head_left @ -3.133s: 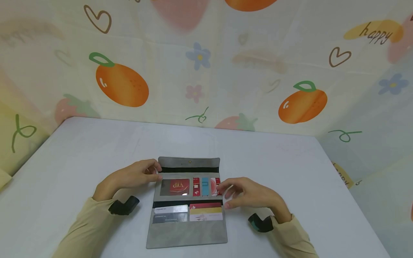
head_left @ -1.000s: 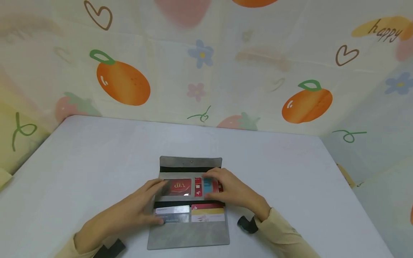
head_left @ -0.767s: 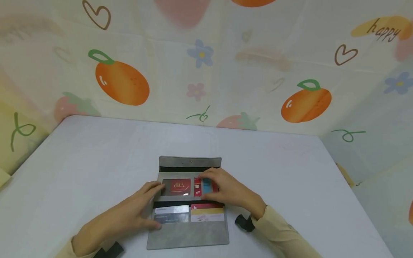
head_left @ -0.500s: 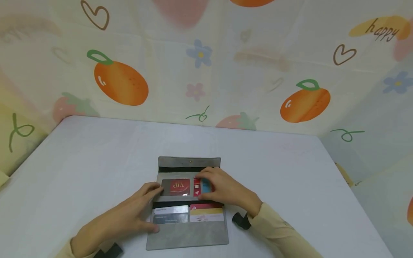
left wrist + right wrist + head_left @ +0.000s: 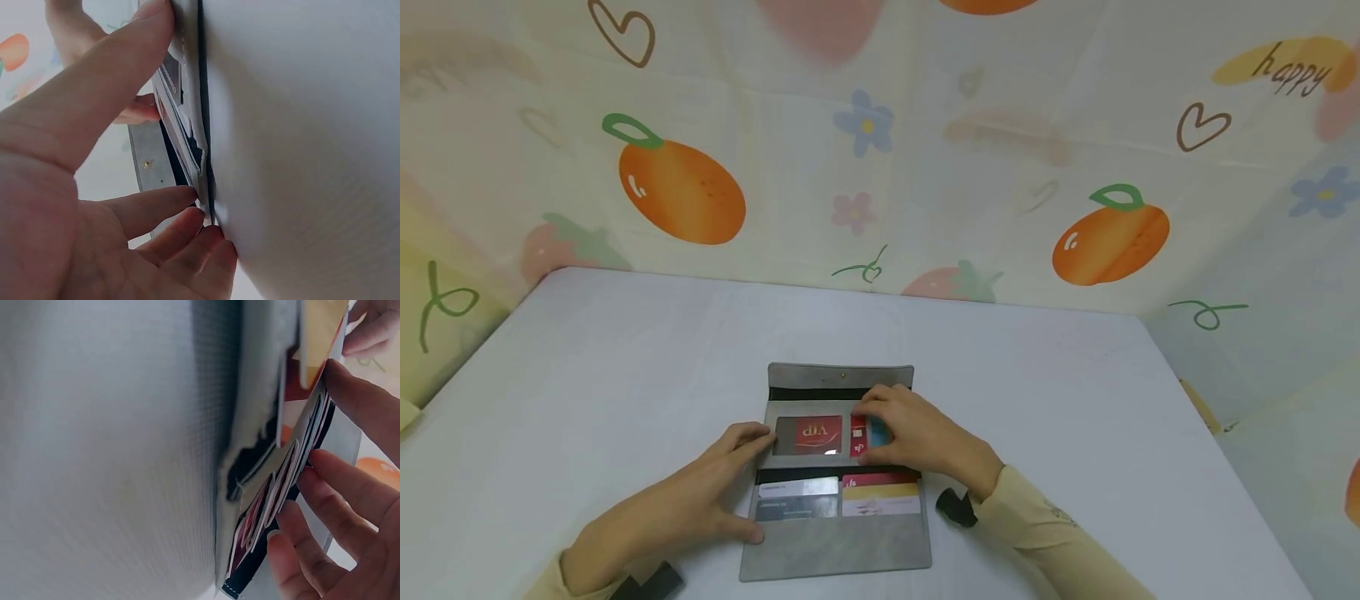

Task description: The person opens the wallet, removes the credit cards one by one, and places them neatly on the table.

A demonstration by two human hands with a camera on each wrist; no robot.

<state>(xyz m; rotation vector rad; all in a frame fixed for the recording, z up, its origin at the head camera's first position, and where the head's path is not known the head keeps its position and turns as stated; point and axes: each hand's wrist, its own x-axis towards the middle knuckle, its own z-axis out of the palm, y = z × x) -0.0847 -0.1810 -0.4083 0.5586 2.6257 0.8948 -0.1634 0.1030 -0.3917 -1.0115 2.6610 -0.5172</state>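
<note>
A grey wallet point(image 5: 835, 546) lies unfolded, with cards tucked in its slots. A red VIP card point(image 5: 818, 433) shows through the upper panel's window. To its right are a narrow red card point(image 5: 858, 437) and a blue card point(image 5: 878, 432), partly covered by my right hand point(image 5: 917, 429). The right fingertips point(image 5: 315, 456) and thumb rest across these slotted cards, at the red card's upper and lower ends. My left hand point(image 5: 685, 496) is at the wallet's left side; its fingertips point(image 5: 200, 215) touch that edge low down, and its thumb lies at the lower panel.
The wallet's lower panel carries a grey card point(image 5: 797, 507), a white card point(image 5: 797, 487) and a red-yellow card point(image 5: 880, 493). Its flap point(image 5: 805, 375) with a snap points away. A white-covered table point(image 5: 1037, 375) meets a fruit-patterned cloth backdrop point(image 5: 910, 192) behind.
From beside the wallet, my right hand has come over the upper-right slots and slid left toward the narrow red card. My left hand has shifted down from the upper-left corner along the left edge.
</note>
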